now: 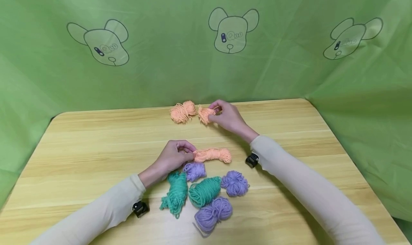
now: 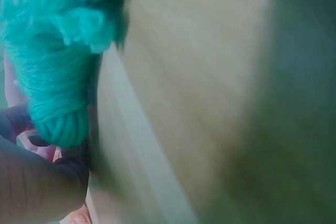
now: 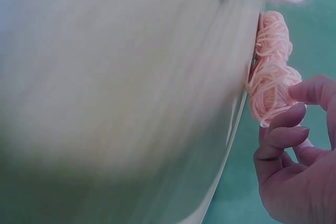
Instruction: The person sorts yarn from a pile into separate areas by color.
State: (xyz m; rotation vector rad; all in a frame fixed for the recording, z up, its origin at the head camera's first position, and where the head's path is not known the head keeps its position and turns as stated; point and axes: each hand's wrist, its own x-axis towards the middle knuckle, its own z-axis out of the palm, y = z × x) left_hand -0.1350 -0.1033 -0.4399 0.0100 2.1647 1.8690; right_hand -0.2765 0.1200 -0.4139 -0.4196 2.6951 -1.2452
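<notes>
Near the table's middle, my left hand (image 1: 172, 157) pinches the left end of a peach yarn skein (image 1: 214, 155) lying crosswise. My right hand (image 1: 227, 117) reaches to the back edge and holds a small peach yarn bundle (image 1: 206, 114) between thumb and fingers. Just left of that bundle lies another peach yarn skein (image 1: 182, 112), tied at its middle. In the right wrist view, the right fingers (image 3: 283, 135) meet the peach yarn (image 3: 273, 93). A green skein (image 2: 58, 77) partly covers the left hand (image 2: 37, 177) in the left wrist view.
Below the left hand lie two green skeins, one upright (image 1: 177, 193) and one slanted (image 1: 205, 191). Around them are purple skeins: a small one (image 1: 194, 171), a round one (image 1: 235, 183) and a tied one (image 1: 213, 213). A green cloth (image 1: 167, 66) hangs behind the wooden table (image 1: 80, 148).
</notes>
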